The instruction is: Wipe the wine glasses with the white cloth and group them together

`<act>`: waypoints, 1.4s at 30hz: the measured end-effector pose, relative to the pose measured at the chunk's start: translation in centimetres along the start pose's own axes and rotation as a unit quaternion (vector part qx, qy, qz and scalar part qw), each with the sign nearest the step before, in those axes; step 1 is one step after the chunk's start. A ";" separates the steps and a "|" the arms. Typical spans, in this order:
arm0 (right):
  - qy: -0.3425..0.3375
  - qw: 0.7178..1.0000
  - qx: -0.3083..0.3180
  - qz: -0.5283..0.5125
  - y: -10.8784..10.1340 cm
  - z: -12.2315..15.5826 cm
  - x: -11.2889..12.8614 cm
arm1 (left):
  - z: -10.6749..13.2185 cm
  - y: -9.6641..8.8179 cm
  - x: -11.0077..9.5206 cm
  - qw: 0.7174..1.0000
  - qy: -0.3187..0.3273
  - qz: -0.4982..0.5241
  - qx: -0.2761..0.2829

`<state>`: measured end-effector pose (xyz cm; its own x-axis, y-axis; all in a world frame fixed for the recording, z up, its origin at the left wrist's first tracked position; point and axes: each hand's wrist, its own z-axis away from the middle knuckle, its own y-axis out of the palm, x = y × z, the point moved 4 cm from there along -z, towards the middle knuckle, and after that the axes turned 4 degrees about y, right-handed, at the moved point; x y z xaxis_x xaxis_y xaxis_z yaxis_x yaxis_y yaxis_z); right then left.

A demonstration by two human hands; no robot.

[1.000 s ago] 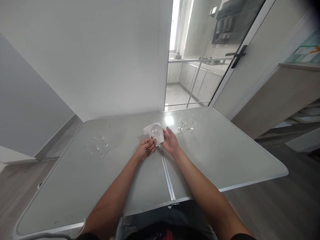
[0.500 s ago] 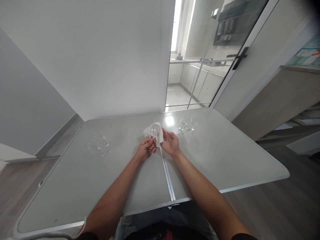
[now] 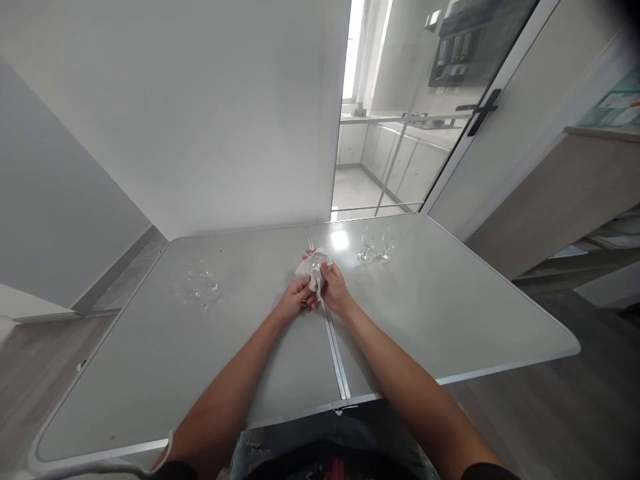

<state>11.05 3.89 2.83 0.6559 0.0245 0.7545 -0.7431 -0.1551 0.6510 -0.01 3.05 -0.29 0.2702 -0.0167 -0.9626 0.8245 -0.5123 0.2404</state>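
Over the middle of the table, a clear stemmed glass (image 3: 317, 261) is held between my hands. My left hand (image 3: 295, 300) pinches it low down, at the stem, with the foot partly hidden by the fingers. Around the bowl lies a white cloth (image 3: 303, 268), pressed on by my right hand (image 3: 334, 287). The right thumb rests on the near side of the bowl, and the fingertips show beyond its far side. A fold of cloth hangs down between the two hands.
Two stemmed glasses (image 3: 384, 248) stand upright at the back right of the grey table (image 3: 425, 320). On the left is a cluster of several clear glasses (image 3: 200, 288), hard to make out singly. A metal seam (image 3: 336, 353) crosses the table. Behind it is a glazed door (image 3: 385, 153).
My right hand has closed round the bowl with the cloth, its fingers passing behind the glass. The glass has shifted slightly right. The standing glasses have stayed in place.
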 end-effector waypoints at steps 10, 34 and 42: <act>0.011 0.995 -0.028 -0.100 -0.3 0.0 0.4 | -0.1 0.1 -0.1 0.991 0.023 -0.109 -0.070; -0.273 0.836 -0.084 0.468 0.0 0.7 1.9 | 0.2 1.1 0.5 0.997 -0.070 -0.031 -0.018; -0.394 0.589 0.067 0.702 0.9 0.6 4.4 | 0.6 0.6 -2.0 0.940 0.009 -0.341 0.000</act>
<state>13.39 3.26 6.67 -0.6964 -0.6785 0.2341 -0.6439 0.4465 -0.6213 -0.38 2.24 1.73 -0.3123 0.3298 -0.8909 0.8095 -0.3984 -0.4313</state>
